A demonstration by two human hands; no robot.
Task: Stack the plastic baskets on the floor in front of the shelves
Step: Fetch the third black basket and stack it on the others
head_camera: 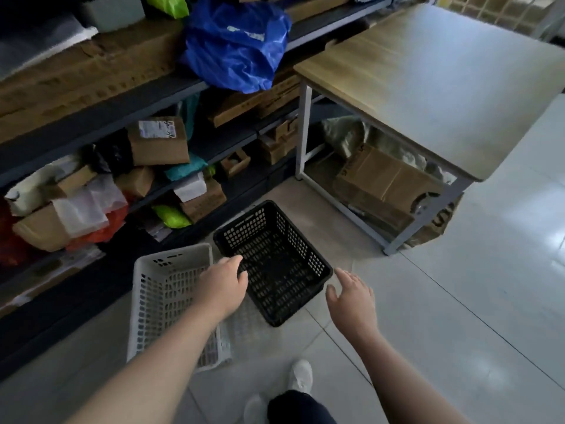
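At six o'clock the left hand (223, 283) met the black basket (275, 264), its grip seemingly curled over the near rim, though the fingertips were hidden. The right hand (351, 296) hovered at the basket's four o'clock, grip apart, touching nothing. The white basket (165, 289) sat just beside it at nine o'clock, before the shelves (91, 123). Best to take opposite rims, lift level, then nest it squarely.

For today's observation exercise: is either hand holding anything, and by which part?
The left hand grips the black basket by its rim beside the white basket; the right hand is open, holding nothing.
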